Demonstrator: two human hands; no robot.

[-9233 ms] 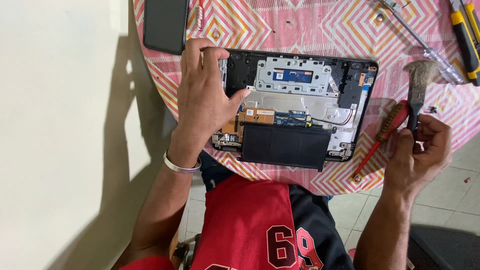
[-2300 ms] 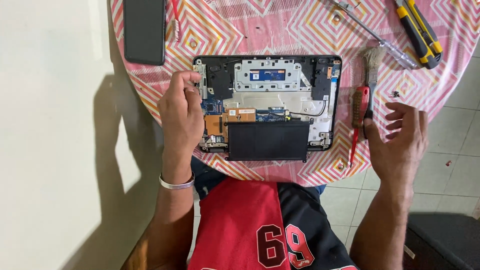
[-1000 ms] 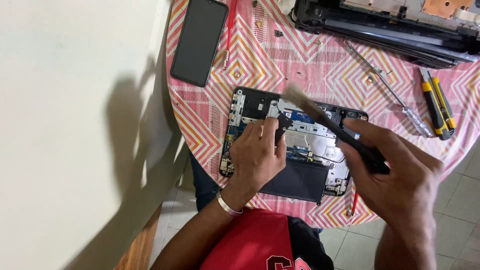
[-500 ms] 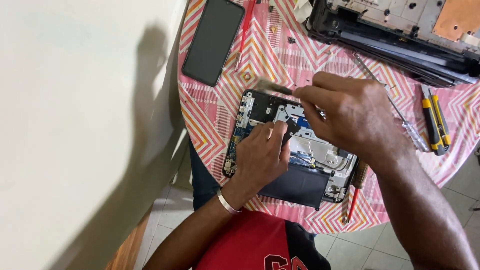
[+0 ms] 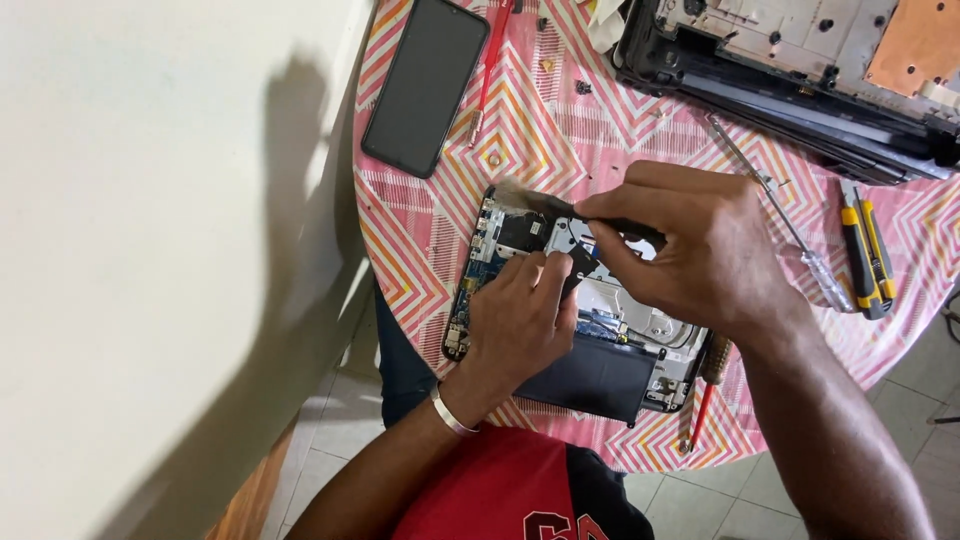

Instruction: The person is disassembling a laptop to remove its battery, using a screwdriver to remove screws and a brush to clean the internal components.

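On the near part of the patterned table (image 5: 440, 270) lies the opened laptop (image 5: 600, 340), the left hand (image 5: 520, 325) resting flat on it, fingers loosely curled, while the right hand (image 5: 690, 245) pinches a brush (image 5: 530, 200) over its far-left corner.

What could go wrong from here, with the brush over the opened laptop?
The brush in the right hand sweeps over the bare circuit board; bristles might snag small connectors. Loose screws lying on the tablecloth could get knocked off. The left hand rests on the open laptop, so pressure may stress parts.
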